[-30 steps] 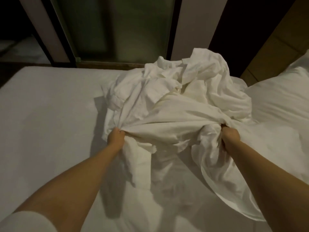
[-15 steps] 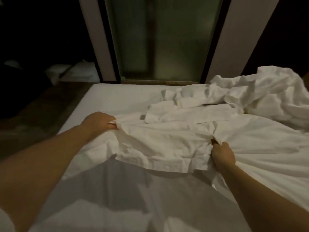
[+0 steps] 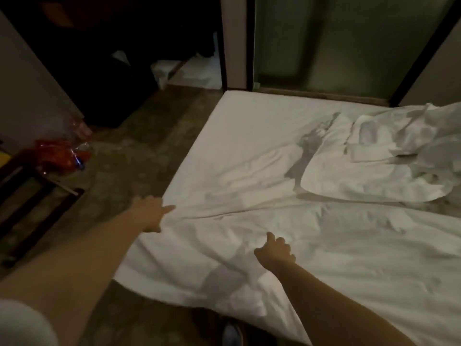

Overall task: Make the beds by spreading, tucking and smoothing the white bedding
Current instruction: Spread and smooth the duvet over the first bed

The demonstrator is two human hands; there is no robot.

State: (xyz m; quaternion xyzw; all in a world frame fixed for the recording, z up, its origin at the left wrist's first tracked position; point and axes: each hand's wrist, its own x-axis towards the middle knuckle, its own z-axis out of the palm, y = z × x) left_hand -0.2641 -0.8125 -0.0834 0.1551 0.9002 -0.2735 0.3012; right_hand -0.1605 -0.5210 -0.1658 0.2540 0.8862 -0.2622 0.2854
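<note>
Our left hand (image 3: 152,213) reaches to the near-left edge of the white sheet (image 3: 287,221), just where the cloth meets the side of the bed (image 3: 237,116). Its fingers (image 3: 169,209) lie straight against the cloth, with the thumb below them. A long crease runs from those fingers away to the right, but the blur keeps us from telling whether the hand pinches the edge or only touches it. Our right hand (image 3: 274,250) is near the left one, further in over the sheet. Its fingers are loosely curled and its thumb is raised. We see no cloth gathered in it, and its shadow falls on the sheet just to its left.

The sheet lies spread under and beyond both hands and hangs over the bed's near edge below our forearms. Beyond the right hand, and to its right, the rest of the bedding sits in a crumpled heap (image 3: 374,171), one rounded fold lying flat on the bed.

To the left of the left hand is a dark patterned floor (image 3: 139,158). Further left on it lies red plastic packaging (image 3: 59,156). Well beyond both hands, past the far edge of the bed, stands a frosted glass panel (image 3: 336,46) in a dark frame. A white sleeve (image 3: 22,323) shows at our left shoulder.
</note>
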